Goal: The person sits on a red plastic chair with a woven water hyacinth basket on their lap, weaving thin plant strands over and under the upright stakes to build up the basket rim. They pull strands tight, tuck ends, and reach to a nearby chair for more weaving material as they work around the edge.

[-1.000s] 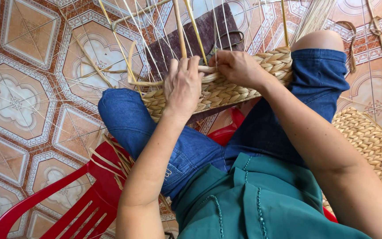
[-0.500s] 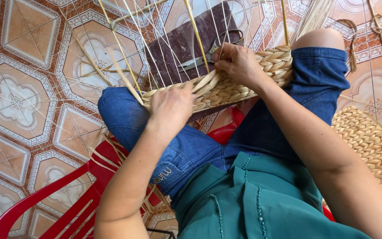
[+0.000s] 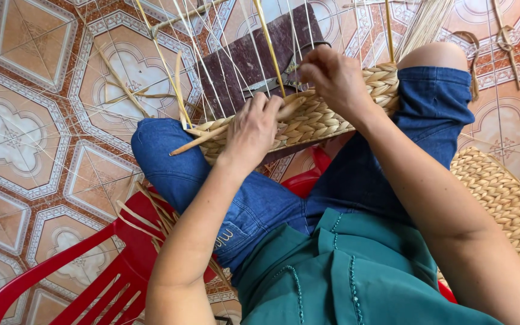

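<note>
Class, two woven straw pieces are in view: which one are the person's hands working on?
The woven band lying across the lap, with thin upright strands rising from it; both the left hand and right hand grip it. The other woven piece lies untouched at the right.

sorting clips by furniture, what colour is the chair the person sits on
Red: the chair shows best in the head view, lower left.

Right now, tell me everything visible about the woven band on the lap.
The woven band is a strip of thick, tan, braided fibre, like dried rush. It lies across both denim-clad knees, with thin pale upright strands rising from its top edge. The left hand presses on its middle; the right hand pinches strands at its upper edge. A loose flat strand sticks out leftward.
</note>
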